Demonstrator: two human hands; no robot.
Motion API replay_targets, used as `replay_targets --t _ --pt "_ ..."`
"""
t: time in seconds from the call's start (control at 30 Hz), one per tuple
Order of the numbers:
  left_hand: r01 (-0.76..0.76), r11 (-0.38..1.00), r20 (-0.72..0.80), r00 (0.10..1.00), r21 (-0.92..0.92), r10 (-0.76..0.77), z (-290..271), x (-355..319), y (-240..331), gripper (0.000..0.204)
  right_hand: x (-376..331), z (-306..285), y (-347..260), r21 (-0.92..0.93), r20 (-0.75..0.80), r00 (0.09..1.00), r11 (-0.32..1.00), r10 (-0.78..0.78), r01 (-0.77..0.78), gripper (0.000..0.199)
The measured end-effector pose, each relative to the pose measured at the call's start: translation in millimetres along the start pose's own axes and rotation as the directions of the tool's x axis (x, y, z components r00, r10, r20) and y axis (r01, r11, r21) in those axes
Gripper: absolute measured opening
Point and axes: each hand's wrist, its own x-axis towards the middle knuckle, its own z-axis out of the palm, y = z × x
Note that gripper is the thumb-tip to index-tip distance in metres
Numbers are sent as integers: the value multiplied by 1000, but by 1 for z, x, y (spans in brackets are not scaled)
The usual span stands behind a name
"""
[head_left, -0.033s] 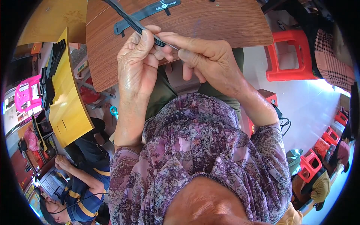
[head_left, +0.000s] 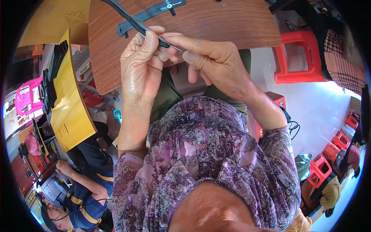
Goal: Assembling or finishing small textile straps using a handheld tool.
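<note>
— What are the two hands on?

— Both are at the near edge of the brown wooden table (head_left: 216,23). The left hand (head_left: 141,63) has its fingers curled round a thin black strap (head_left: 129,19), which runs up and to the left from the fist. The right hand (head_left: 210,62) comes in from the other side, thumb and forefinger pressed together on the strap's near end, just where it leaves the left fingers.

— So both grips are closed?

— Yes, the left is wrapped about the strap and the right is pinching its tip. The tip itself is small and partly hidden by the fingers, so I cannot say for certain what shape it has.

— Any packages or labels?

— A flat dark grey tag (head_left: 152,13) lies on the table just behind the strap, long and narrow with small side tabs and a patch of white print near its far end. The strap crosses over it.

— And around them?

— A yellow board (head_left: 69,108) stands tilted to the left, with a stack of black pieces (head_left: 52,73) along its upper edge. A red plastic stool (head_left: 299,58) is to the right of the table, and more red stools (head_left: 320,168) stand far right. Another person in a striped shirt (head_left: 83,201) sits lower left.
</note>
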Motion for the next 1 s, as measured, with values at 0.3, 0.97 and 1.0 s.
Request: replay_targets --t 0.3,0.97,1.0 --pt "-44 998 -22 999 55 46 -3 0 -2 24 1 1 3 -103 -24 999 994 -29 27 32" --pt "-283 905 -123 934 316 335 2 1 -26 21 8 4 24 -662 -16 976 734 -216 151 28" --pt "-292 904 -130 930 313 345 3 1 -27 20 9 5 27 -661 -17 977 735 -214 149 28"
